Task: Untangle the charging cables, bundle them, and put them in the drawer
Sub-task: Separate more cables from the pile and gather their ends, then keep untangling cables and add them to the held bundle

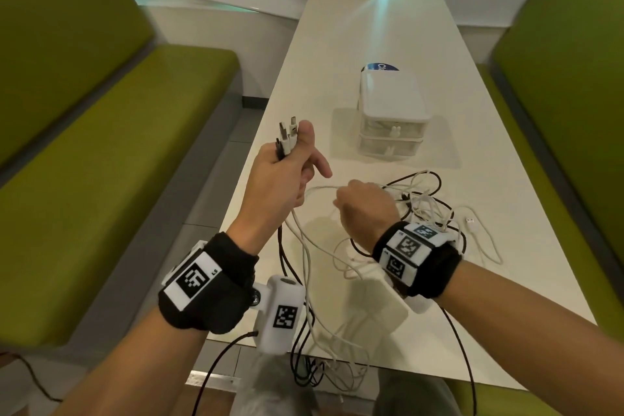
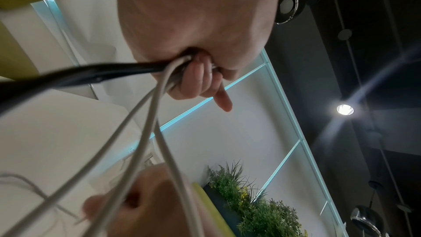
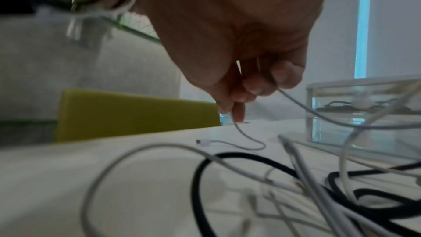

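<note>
Here, the fingers of the left hand (image 1: 280,176) curl round a bunch of cable ends (image 1: 287,138) — white and black plugs that stick up above the fist, thumb pressed alongside them and the forefinger poking out loosely to the right. In the left wrist view, the same fingers (image 2: 200,78) close on one black lead and several white ones, which run down and away from the palm. The right hand (image 1: 366,209), knuckles up and just beside the left, pinches a single white cable (image 3: 248,140) between thumb and fingertips (image 3: 255,87); the right wrist view shows that cable dropping from the pinch to the table (image 1: 388,44), where its free plug (image 3: 201,141) lies flat.

Beyond the hands, the tangle of charging cables (image 1: 425,203) — black and white loops knotted together — sprawls over the near end of the white table, with several strands hanging off the front edge toward the person's lap. One white plug (image 1: 469,220) lies apart at the right of the heap. Farther up the table stands a small clear drawer unit (image 1: 391,111) with a white top, both drawers pushed in; cables are faintly visible inside the upper one. Green benches (image 1: 101,162) flank the table on both sides.
</note>
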